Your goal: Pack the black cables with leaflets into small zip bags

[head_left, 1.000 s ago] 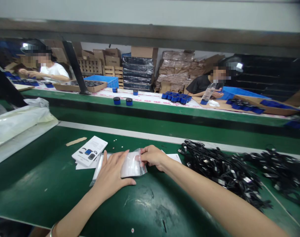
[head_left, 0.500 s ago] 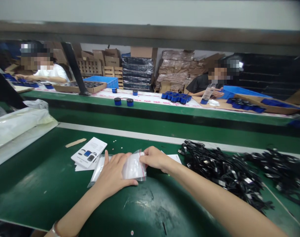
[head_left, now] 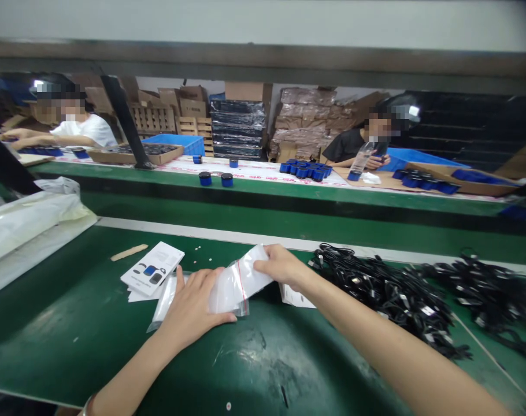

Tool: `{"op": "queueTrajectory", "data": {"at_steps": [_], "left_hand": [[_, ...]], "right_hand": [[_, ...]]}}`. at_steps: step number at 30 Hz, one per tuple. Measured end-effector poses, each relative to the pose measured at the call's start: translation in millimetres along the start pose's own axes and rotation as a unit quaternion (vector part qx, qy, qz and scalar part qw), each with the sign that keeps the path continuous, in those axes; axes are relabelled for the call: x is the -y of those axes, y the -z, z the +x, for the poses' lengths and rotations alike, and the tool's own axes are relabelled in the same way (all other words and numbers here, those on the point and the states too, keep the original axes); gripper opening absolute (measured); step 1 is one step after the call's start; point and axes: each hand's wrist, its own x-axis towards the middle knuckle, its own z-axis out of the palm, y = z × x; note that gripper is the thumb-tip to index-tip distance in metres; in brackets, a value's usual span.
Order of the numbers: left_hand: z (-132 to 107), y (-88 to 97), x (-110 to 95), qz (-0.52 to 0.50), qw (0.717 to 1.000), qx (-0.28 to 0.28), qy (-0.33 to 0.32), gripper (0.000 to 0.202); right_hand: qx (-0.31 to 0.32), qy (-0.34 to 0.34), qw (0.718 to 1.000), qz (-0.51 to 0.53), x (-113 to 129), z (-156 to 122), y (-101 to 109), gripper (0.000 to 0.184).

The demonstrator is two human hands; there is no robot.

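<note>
My left hand (head_left: 193,303) lies palm down with its fingers stretched out over clear plastic zip bags (head_left: 162,303), pressing them to the green table. A zip bag with a red seal line (head_left: 228,289) shows between its thumb and forefinger. My right hand (head_left: 282,266) pinches a flat white piece (head_left: 255,267) that reaches past the red line at the bag's mouth; whether it is paper or plastic I cannot tell. Under my right wrist lies a white printed sheet (head_left: 294,297), partly hidden. Left of my left hand are printed leaflets (head_left: 152,270) in a small pile.
Black cables (head_left: 376,294) lie heaped at right. A wooden stick (head_left: 129,252) and a large plastic bag (head_left: 33,222) are at left. Blue-and-black round items (head_left: 306,169) and a bottle (head_left: 362,160) stand on the raised bench behind, where two people work.
My right hand has moved slightly up and right, and more of the white piece now shows beyond the red seal line. My left hand stays on the bags. The view has shifted a little.
</note>
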Motion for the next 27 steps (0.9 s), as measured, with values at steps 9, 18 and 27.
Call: {"op": "queueTrajectory", "data": {"at_steps": [9, 18, 27], "left_hand": [[-5, -0.5, 5, -0.014, 0.999, 0.032, -0.013, 0.097], [12, 33.8, -68, -0.226, 0.963, 0.143, -0.037, 0.06], [-1, -7.3, -105, -0.205, 0.947, 0.245, -0.027, 0.03]], "right_hand": [[-0.129, 0.131, 0.977, -0.107, 12, -52, 18, 0.02], [-0.118, 0.136, 0.98, 0.08, -24, -117, 18, 0.009], [-0.133, -0.032, 0.976, 0.166, -108, -161, -23, 0.018]]}}
